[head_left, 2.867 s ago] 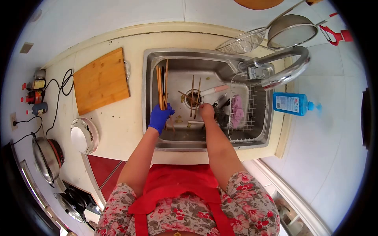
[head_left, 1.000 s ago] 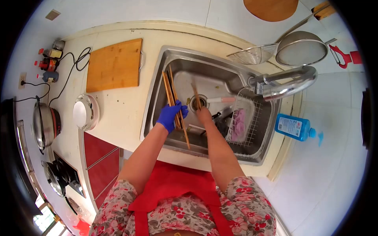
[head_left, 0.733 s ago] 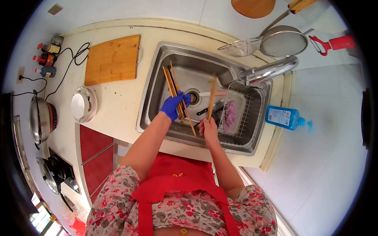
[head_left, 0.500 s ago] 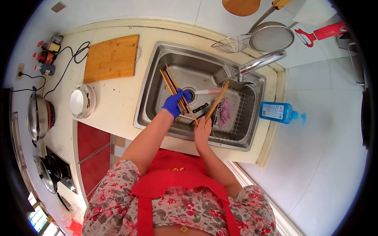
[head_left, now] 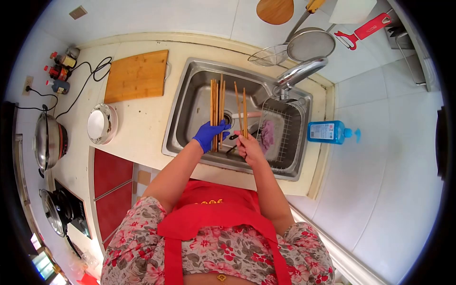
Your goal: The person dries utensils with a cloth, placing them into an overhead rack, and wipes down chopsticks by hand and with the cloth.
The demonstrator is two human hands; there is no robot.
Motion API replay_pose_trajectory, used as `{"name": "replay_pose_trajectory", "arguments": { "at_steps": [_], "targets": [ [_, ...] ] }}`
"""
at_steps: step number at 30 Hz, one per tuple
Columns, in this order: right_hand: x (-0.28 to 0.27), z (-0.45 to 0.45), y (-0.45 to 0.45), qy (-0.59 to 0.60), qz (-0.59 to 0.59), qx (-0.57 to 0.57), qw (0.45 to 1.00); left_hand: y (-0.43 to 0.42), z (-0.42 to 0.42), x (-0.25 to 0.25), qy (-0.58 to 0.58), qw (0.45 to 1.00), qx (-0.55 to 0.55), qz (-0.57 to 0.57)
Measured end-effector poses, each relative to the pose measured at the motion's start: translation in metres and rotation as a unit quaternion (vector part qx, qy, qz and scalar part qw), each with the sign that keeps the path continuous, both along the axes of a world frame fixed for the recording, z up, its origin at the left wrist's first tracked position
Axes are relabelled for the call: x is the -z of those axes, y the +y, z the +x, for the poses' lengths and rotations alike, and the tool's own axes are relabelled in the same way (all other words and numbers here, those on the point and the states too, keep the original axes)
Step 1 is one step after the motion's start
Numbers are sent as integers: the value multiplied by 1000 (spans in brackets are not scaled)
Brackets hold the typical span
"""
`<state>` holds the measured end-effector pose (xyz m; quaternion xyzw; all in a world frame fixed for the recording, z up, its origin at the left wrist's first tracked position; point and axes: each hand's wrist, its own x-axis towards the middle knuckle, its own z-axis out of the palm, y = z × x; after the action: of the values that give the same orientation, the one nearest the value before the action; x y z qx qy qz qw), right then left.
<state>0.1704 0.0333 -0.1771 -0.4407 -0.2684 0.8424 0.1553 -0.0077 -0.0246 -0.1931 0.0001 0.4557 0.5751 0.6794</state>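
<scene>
My left hand (head_left: 208,135), in a blue glove, is closed around a bundle of chopsticks (head_left: 217,102), brown with some darker ones, pointing away from me over the sink (head_left: 195,111). To its right, my bare right hand (head_left: 250,148) grips a few more chopsticks (head_left: 244,109), whose far ends are spread apart. Beyond my right hand lies a pink handle (head_left: 251,114), near the drain. Dark-handled utensils lie partly hidden by the same hand. A purple cloth (head_left: 267,134) rests in the wire basket (head_left: 284,142) at the sink's right side.
The faucet (head_left: 301,72) reaches over the sink's far right corner. A blue soap bottle (head_left: 327,132) stands right of the sink. On the left counter are a cutting board (head_left: 135,76) and stacked bowls (head_left: 101,124). A strainer (head_left: 311,45) and a red peeler (head_left: 363,32) hang on the wall.
The left bundle has swung from leaning left to pointing straight away from me. My right hand has moved slightly right, and its chopsticks now point away, apart from the left bundle.
</scene>
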Motion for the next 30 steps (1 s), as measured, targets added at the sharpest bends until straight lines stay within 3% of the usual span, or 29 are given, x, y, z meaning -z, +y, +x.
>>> {"name": "replay_pose_trajectory", "arguments": {
  "at_steps": [11,15,17,22,30],
  "targets": [
    [-16,-35,4,-56,59,34,996,-23,6,-21,-17,983,176,47],
    [-4,-49,8,-79,98,17,992,-29,8,-22,-14,980,190,64],
    [0,-51,10,-18,63,40,997,-31,3,-25,-23,979,190,70],
    [-5,-49,15,-22,56,4,998,-35,-5,-51,-44,976,192,87],
    [-16,-53,22,-8,47,18,999,-29,-12,-40,-58,971,209,101]
  ]
}}
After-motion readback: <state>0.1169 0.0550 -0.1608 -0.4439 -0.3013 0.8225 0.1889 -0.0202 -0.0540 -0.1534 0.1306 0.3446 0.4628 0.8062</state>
